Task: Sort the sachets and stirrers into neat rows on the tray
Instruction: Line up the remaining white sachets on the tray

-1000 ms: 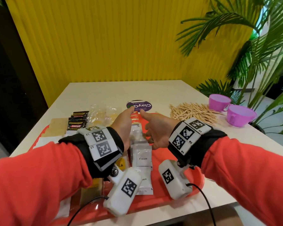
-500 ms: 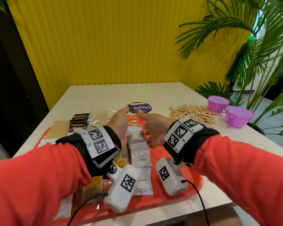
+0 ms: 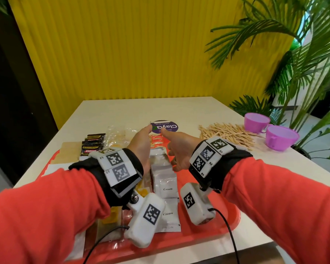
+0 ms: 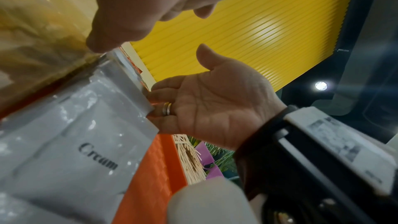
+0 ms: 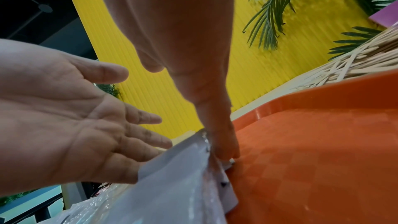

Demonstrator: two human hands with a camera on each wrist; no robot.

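A row of white cream sachets (image 3: 165, 180) runs down the middle of the red tray (image 3: 213, 231). My left hand (image 3: 141, 147) stands on edge against the row's left side. My right hand (image 3: 179, 149) stands against its right side. The palms face each other, fingers straight, neither holding anything. In the left wrist view the right hand (image 4: 215, 106) touches the edge of a cream sachet (image 4: 75, 151). In the right wrist view the left hand (image 5: 75, 117) shows a flat palm beside the sachets (image 5: 172, 185). A loose pile of wooden stirrers (image 3: 229, 134) lies on the table right of the tray.
Black coffee sachets (image 3: 93, 143), clear sachets (image 3: 118, 136) and brown sachets (image 3: 69, 151) lie on the tray's left part. Two purple cups (image 3: 280, 140) stand beyond the stirrers at the table's right edge. A round purple sticker (image 3: 166, 126) is behind the tray. Plants crowd the right side.
Both hands stay at the sides of the cream sachet row, barely moved. The view has shifted a little.
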